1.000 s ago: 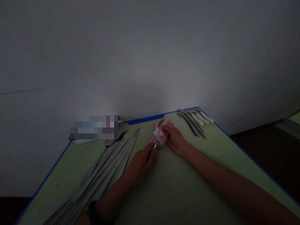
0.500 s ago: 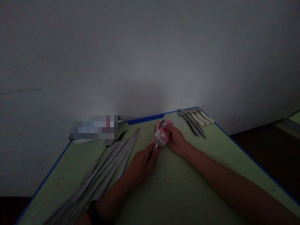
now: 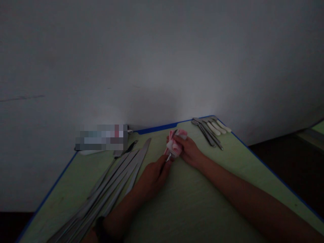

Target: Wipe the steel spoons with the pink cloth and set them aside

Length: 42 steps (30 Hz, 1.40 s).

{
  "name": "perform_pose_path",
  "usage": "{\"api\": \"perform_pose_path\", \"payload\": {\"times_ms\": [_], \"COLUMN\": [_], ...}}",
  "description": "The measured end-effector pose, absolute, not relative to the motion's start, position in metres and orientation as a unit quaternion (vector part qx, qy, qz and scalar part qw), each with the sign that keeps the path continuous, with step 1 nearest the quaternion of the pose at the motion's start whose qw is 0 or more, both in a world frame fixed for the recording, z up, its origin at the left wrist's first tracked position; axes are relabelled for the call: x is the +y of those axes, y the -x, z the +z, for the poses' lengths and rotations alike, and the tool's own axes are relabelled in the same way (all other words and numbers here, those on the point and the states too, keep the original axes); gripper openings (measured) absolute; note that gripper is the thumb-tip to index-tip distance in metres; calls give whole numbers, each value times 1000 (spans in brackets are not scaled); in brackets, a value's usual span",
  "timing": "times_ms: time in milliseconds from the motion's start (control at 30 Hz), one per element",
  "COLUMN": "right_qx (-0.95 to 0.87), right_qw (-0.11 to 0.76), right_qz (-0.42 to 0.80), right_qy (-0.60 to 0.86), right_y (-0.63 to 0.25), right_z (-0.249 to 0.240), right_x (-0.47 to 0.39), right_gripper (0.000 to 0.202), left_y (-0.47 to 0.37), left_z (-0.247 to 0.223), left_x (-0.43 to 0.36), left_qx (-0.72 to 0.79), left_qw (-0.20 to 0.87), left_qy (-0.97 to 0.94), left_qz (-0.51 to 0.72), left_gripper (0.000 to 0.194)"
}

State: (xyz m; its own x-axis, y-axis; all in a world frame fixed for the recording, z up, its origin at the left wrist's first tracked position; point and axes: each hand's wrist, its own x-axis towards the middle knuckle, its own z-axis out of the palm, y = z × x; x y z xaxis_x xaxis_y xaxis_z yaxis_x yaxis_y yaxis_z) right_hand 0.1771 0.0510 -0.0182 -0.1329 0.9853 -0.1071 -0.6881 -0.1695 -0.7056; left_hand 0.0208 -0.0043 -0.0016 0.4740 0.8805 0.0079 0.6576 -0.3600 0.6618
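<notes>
My left hand (image 3: 155, 172) is closed around the handle end of a metal piece of cutlery (image 3: 169, 157), whose kind I cannot make out. A crumpled pink and white cloth (image 3: 174, 147) is wrapped about the upper part of it. Pinching the cloth from the right is my right hand (image 3: 190, 151), thumb on top, the other fingers mostly hidden behind. Both hands are held close together above the middle of the table.
Several long metal knives (image 3: 121, 180) lie fanned along the left of the green table (image 3: 192, 202). Spoons (image 3: 204, 132) and white-handled cutlery (image 3: 214, 128) lie at the far right. A blurred-out packet (image 3: 101, 137) sits at the back left, before the wall (image 3: 162, 60).
The right thumb and the cloth have shifted slightly down and left along the cutlery. My left hand has stayed almost in place.
</notes>
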Motion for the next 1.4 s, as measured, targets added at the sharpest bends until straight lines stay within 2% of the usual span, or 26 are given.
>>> {"api": "perform_pose_path", "payload": {"times_ms": [400,800,1400], "right_qx": [-213,-237,-264], "right_qw": [608,594,580], "right_qz": [705,707,692], "right_qy": [298,302,340], "right_y": [-175,-175,-174], "right_z": [-17,-13,-18], "right_x": [53,51,51], "right_gripper": [27,15,13], "left_y": [-21,-21,-22], "left_z": [-3,-2,-1], "left_x": [-4,-4,-5], "left_qx": [477,476,472], "left_qw": [295,292,289], "left_qy": [-809,-812,-814], "left_qz": [178,171,173], "left_gripper": [35,28,26]}}
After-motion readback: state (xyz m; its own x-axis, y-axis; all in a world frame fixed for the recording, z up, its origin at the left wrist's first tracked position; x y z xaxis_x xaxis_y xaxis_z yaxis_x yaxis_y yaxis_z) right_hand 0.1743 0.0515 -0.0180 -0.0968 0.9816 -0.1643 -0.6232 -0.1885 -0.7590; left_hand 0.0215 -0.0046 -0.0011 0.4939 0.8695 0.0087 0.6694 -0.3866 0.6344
